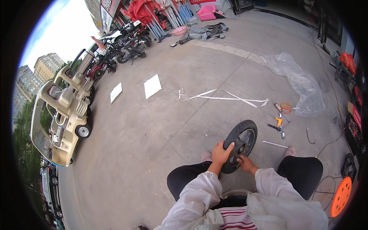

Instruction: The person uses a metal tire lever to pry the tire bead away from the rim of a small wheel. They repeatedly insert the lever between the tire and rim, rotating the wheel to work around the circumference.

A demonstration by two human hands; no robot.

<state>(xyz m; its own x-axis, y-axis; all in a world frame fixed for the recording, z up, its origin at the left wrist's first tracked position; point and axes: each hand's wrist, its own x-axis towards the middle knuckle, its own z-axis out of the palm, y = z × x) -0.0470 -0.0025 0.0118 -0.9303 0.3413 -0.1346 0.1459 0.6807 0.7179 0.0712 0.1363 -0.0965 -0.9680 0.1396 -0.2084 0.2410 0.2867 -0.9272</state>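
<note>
A black tyred wheel [249, 138] with a dark spoked rim stands tilted on the pavement between my knees. My left hand [222, 153] grips its left side, thumb raised over the tyre. My right hand [246, 164] is closed round a dark bar-like tool [236, 155] lying across the wheel near the hub; the tool's far end is hidden by the wheel and my fingers. Past my right foot lie a metal rod [274, 144], hand tools with an orange-yellow grip [279, 122], orange-handled cutters [286, 108] and a hooked piece [309, 136].
An orange perforated stool seat [340, 197] and cables sit at my right, beside cluttered boxes [352, 130]. Plastic sheeting [303, 92], white straps [222, 96] and white sheets [152, 86] lie ahead. Cream carts [63, 134] stand left, scooters [126, 50] and a pink seat [207, 12] farther back.
</note>
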